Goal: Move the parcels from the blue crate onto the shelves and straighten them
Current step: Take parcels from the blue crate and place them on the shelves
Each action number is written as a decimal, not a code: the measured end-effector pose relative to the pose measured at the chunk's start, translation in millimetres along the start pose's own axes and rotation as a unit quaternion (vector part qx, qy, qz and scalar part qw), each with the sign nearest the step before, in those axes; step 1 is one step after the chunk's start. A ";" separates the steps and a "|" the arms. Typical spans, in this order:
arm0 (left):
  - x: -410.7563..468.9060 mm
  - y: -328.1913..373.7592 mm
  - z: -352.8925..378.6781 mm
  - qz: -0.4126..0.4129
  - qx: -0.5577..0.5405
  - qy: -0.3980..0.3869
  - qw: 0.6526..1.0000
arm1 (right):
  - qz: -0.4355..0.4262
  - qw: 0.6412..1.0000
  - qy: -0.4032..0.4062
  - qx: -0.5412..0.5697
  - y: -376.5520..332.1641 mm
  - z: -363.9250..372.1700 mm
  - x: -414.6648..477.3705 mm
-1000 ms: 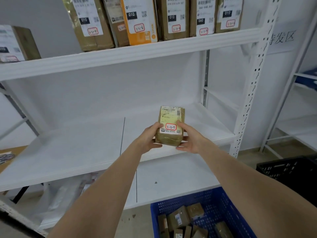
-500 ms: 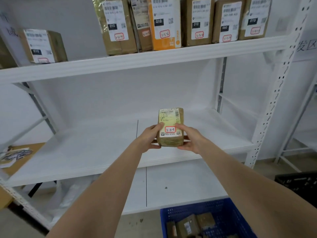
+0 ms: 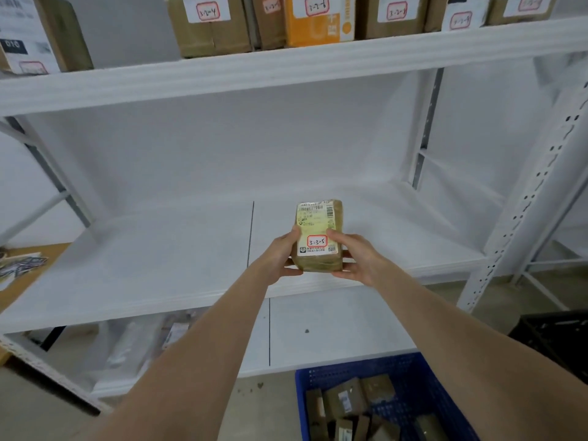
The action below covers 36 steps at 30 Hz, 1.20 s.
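Note:
A small brown parcel (image 3: 319, 230) with a white label marked 3-3-5 is held upright between both hands over the front of the white middle shelf (image 3: 159, 265). My left hand (image 3: 280, 257) grips its left side and my right hand (image 3: 356, 259) grips its right side and bottom. Whether the parcel touches the shelf I cannot tell. The blue crate (image 3: 413, 374) stands on the floor at the bottom right with several brown parcels (image 3: 345, 401) inside.
The top shelf (image 3: 286, 63) carries a row of labelled parcels, among them an orange one (image 3: 318, 22). A white upright post (image 3: 525, 202) stands at the right. A black crate (image 3: 556, 338) sits at the far right, a wooden table (image 3: 19, 281) at the left.
The view has shifted slightly, so the top shelf sits higher in the frame. The parcel stays held in both hands at about the same place over the middle shelf.

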<state>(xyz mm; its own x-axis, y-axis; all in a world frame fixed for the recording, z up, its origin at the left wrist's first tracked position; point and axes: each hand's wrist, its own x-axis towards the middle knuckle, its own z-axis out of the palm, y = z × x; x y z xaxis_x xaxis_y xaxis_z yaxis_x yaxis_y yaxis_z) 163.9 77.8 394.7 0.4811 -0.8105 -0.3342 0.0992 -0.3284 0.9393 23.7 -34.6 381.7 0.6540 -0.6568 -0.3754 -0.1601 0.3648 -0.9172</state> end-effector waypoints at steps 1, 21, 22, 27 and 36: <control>8.4 -0.5 6.2 -0.002 -0.006 0.001 1.000 | -0.001 1.000 0.001 -0.002 -0.3 -7.6 6.4; 95.0 -48.9 -17.7 -0.051 -0.092 0.121 0.987 | -0.032 0.992 -0.022 -0.121 53.8 11.4 120.0; 98.4 -50.8 -24.1 -0.049 -0.100 0.123 0.986 | -0.040 0.990 -0.005 -0.137 58.5 20.6 124.9; 114.9 -65.5 -55.5 -0.050 -0.120 0.146 0.981 | -0.080 0.967 0.052 -0.238 74.8 60.5 146.4; 131.3 -85.7 -102.2 -0.049 -0.123 0.163 0.978 | -0.093 0.962 0.086 -0.242 95.4 106.3 166.1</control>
<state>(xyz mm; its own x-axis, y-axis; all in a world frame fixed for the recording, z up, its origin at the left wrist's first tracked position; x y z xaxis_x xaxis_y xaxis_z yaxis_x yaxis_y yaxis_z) 307.6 49.0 278.3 0.7074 -0.5696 -0.4185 0.3457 -0.2375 0.9078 195.7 -38.7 246.0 0.5793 -0.7954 -0.1782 -0.4047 -0.0910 -0.9099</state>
